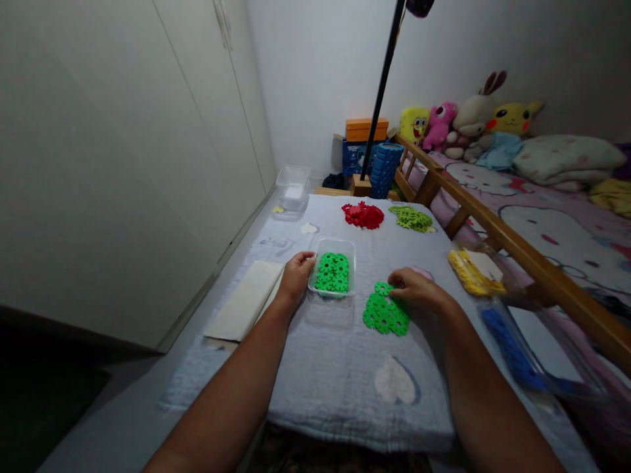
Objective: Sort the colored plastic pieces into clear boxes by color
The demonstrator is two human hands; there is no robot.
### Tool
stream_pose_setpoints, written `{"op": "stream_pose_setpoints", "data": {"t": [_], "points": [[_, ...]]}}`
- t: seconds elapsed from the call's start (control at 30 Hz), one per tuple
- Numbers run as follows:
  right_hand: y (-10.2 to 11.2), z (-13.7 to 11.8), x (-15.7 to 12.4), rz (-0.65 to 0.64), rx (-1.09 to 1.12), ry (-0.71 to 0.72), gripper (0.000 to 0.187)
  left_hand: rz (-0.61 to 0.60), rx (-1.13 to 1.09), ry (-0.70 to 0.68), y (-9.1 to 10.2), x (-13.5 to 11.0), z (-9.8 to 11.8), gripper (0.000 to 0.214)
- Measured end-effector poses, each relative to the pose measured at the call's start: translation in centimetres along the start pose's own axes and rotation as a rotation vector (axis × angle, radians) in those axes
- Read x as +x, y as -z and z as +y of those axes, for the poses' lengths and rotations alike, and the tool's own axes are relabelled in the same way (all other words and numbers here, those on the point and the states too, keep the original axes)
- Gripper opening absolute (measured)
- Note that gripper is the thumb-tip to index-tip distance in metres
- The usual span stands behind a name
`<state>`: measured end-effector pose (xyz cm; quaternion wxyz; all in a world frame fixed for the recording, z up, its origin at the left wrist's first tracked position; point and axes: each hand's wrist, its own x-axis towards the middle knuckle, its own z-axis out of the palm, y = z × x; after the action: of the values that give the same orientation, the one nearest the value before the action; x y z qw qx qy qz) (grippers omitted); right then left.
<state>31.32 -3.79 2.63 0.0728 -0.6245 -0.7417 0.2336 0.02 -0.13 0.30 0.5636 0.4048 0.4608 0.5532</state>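
My left hand [296, 276] is closed on the left rim of a clear plastic container [351, 248], which stands on the cloth. Bright green snowflake discs [333, 272] lie inside it. To the right of the container, a loose pile of the same green discs [385, 316] rests flat on the cloth. Over the pile's far right side, my right hand [413, 288] pinches one green snowflake disc [381, 288] by its edge. The fingertips partly cover that disc.
Red discs [363, 215] and yellow-green discs [412, 219] are heaped farther back. Empty clear containers [293, 187] stand at the far left. Folded cream paper [245, 299] lies left. Bags of yellow pieces [473, 272] and blue pieces [513, 348] line the right, beside a wooden bed rail [493, 223].
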Motion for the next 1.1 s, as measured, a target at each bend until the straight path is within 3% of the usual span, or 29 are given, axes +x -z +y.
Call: {"op": "stream_pose_setpoints", "data": {"t": [0.27,0.43,0.57,0.7,0.87,1.0,1.1], "points": [[-1.9,-0.2,0.6,0.143,0.22,0.04,0.011,-0.007,-0.003,-0.01,0.1,0.0,-0.1,0.036],[-0.1,-1.8,0.3,0.236,0.391,0.036,0.009,-0.003,-0.004,-0.005,0.2,0.1,-0.2,0.034],[1.3,-5.5,1.1,0.307,0.434,0.118,0.012,-0.005,-0.006,-0.004,0.2,0.1,-0.3,0.035],[1.1,-10.2,2.9,0.267,0.285,0.181,0.003,-0.001,-0.01,-0.013,0.2,0.2,-0.4,0.035],[-0.6,-14.5,5.1,0.179,-0.033,0.156,0.008,-0.005,0.001,-0.027,0.3,0.5,-0.5,0.035],[-1.5,-15.9,5.7,0.133,-0.136,0.142,0.013,-0.002,0.005,-0.032,0.3,0.6,-0.6,0.036],[-1.2,-15.2,5.3,0.189,-0.12,0.122,0.018,-0.002,-0.011,-0.014,0.3,0.4,-0.5,0.038]]}}
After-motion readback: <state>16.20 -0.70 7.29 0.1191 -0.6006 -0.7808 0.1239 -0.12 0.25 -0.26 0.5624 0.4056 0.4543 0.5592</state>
